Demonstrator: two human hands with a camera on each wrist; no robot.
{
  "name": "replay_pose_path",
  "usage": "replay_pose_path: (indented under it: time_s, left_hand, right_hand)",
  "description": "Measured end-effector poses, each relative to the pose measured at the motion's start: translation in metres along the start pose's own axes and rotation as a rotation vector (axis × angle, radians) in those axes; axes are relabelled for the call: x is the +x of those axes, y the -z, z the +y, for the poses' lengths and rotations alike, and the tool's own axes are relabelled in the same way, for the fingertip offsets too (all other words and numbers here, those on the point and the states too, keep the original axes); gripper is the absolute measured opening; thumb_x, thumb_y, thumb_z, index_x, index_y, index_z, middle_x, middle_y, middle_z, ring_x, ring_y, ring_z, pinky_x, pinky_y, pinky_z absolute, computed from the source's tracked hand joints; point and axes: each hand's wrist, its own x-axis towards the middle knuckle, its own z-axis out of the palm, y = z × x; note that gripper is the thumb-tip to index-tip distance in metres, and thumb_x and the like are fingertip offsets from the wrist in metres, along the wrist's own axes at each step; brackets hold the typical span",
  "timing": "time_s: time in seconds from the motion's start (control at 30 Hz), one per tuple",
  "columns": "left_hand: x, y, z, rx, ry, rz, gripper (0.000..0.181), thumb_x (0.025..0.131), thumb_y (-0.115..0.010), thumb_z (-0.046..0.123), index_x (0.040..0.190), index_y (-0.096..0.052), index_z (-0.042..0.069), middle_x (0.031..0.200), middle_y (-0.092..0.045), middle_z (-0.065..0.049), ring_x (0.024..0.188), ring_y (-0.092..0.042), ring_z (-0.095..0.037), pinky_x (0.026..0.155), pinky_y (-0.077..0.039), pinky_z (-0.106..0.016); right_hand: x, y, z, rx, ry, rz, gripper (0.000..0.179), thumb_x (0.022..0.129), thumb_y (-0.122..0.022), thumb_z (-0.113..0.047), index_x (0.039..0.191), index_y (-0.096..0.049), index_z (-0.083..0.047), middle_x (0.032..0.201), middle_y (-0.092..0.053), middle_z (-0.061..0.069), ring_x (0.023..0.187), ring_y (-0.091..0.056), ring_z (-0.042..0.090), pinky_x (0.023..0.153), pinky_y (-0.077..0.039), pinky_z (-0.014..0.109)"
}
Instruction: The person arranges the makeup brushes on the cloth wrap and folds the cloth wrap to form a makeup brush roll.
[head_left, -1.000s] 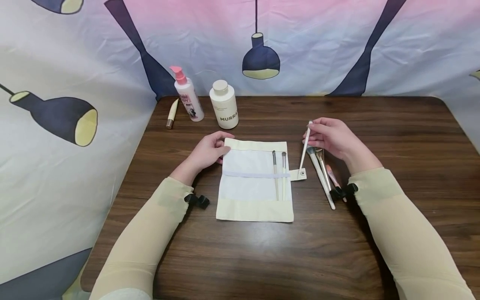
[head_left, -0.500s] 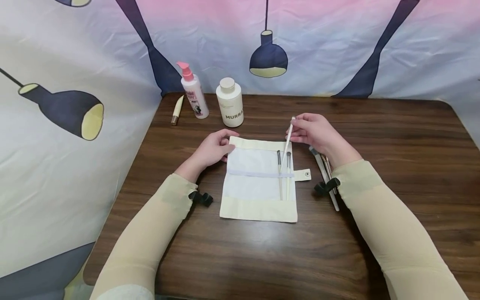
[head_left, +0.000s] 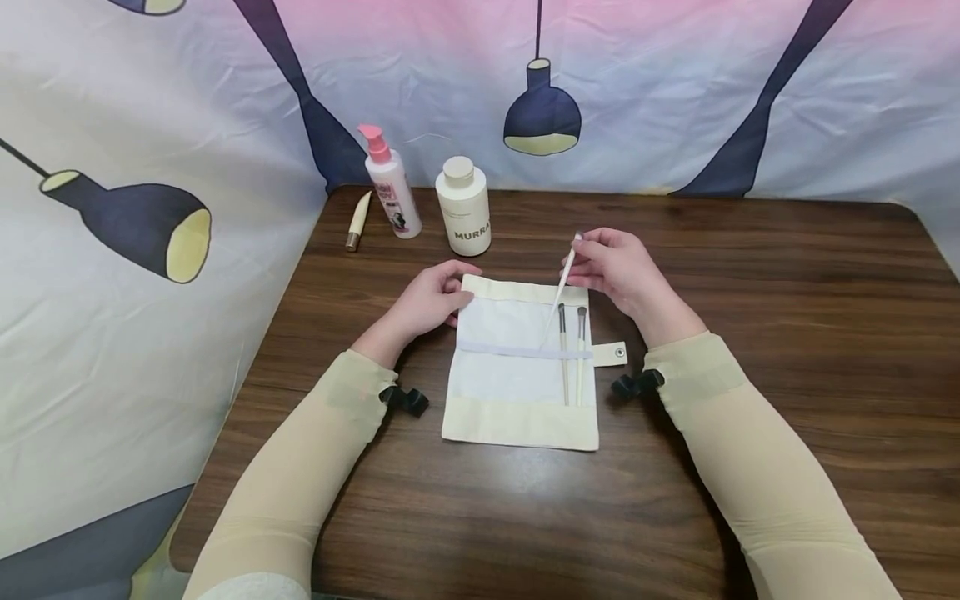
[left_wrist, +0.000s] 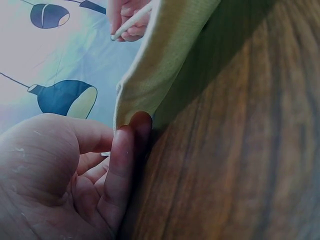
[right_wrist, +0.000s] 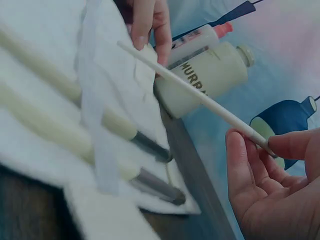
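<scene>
A cream brush roll lies unfolded on the table, with a pale elastic band across its middle. Two makeup brushes are tucked under the band near the right side, bristles toward the far edge. My left hand pinches the roll's upper left corner between thumb and fingers, as the left wrist view shows up close. Above the roll's upper right, my right hand pinches a slim white makeup brush by its upper end. The brush slants down, its thin handle tip over the white lining just above the band.
Behind the roll stand a white bottle and a pump bottle with a pink top. A small cream tube lies left of them. The roll's snap tab sticks out to the right, near the right wrist.
My right hand has carried the white brush leftward, from beside the roll to over its lining. The loose brushes on the right are now hidden by my arm. My left hand stays at the corner.
</scene>
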Motion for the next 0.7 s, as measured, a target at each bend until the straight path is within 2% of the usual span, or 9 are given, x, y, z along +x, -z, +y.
replay_pose_path:
  time_s: [0.17, 0.37, 0.5, 0.7]
  left_hand:
    - [0.0, 0.0, 0.001, 0.001, -0.004, 0.015, 0.036, 0.102, -0.062, 0.011, 0.137, -0.062, 0.015, 0.075, -0.057, -0.008, 0.075, -0.066, -0.02, 0.061, -0.06, -0.034]
    - [0.001, 0.002, 0.001, -0.003, 0.009, 0.002, 0.036, 0.102, -0.062, 0.011, 0.138, -0.061, 0.015, 0.077, -0.06, -0.009, 0.076, -0.067, -0.02, 0.061, -0.06, -0.033]
    - [0.002, 0.004, 0.003, 0.011, 0.004, 0.011, 0.036, 0.102, -0.062, 0.012, 0.138, -0.061, 0.015, 0.077, -0.06, -0.009, 0.077, -0.067, -0.021, 0.061, -0.061, -0.034]
    - [0.0, 0.0, 0.001, 0.007, 0.024, -0.005, 0.037, 0.103, -0.061, 0.012, 0.14, -0.06, 0.014, 0.077, -0.06, -0.008, 0.077, -0.066, -0.019, 0.062, -0.061, -0.033]
  right_hand:
    - [0.005, 0.002, 0.003, -0.058, 0.021, 0.028, 0.023, 0.106, -0.059, -0.015, 0.119, -0.055, 0.004, 0.088, -0.07, 0.009, 0.072, -0.073, 0.017, 0.075, -0.063, 0.029]
    - [0.01, 0.005, 0.007, -0.111, -0.003, 0.04, 0.022, 0.105, -0.059, -0.014, 0.119, -0.055, 0.003, 0.089, -0.069, 0.009, 0.071, -0.071, 0.016, 0.075, -0.064, 0.029]
    - [0.012, 0.004, 0.008, -0.144, 0.005, 0.015, 0.023, 0.105, -0.06, -0.014, 0.118, -0.056, 0.004, 0.09, -0.067, 0.008, 0.072, -0.07, 0.016, 0.073, -0.063, 0.029]
    - [0.011, -0.001, 0.016, -0.168, -0.049, -0.027, 0.027, 0.105, -0.06, -0.014, 0.122, -0.055, 0.006, 0.093, -0.065, 0.01, 0.075, -0.068, 0.018, 0.073, -0.064, 0.029]
